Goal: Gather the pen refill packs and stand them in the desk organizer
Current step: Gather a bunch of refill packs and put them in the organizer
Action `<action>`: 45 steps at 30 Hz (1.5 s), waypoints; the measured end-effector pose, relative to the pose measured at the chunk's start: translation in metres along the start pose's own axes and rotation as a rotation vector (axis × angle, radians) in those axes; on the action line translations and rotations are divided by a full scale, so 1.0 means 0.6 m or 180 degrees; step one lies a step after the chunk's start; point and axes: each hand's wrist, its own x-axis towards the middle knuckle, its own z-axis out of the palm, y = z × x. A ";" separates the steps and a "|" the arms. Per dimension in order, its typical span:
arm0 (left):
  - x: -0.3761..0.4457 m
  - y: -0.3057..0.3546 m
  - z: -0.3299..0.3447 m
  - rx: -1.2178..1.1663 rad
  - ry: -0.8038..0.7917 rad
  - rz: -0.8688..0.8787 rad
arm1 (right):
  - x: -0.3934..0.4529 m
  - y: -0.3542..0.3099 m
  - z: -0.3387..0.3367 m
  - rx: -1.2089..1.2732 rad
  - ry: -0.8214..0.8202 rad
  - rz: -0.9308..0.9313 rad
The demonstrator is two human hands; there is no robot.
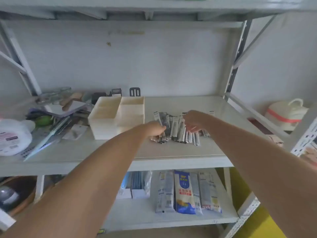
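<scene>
both my bare arms reach over the pale shelf [180,150]. my left hand [153,128] rests on the left end of the spread of pen refill packs [178,129], fingers curled down onto them. my right hand [193,120] is over the middle of the spread, fingers bent around the tops of a few packs; the blur hides how firm either grip is. the packs lie flat, side by side and overlapping, just right of the cream desk organizer [118,115], whose open compartments show nothing inside. left of it sits a clutter of things, among them a spiral notebook [51,133] and a green round object [43,120]. on the lower shelf [154,219] lie more packets [185,191].
</scene>
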 end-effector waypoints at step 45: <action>0.146 -0.011 -0.177 -0.2979 0.1052 -0.0026 | 0.136 -0.187 -0.025 0.1181 0.0311 -0.0482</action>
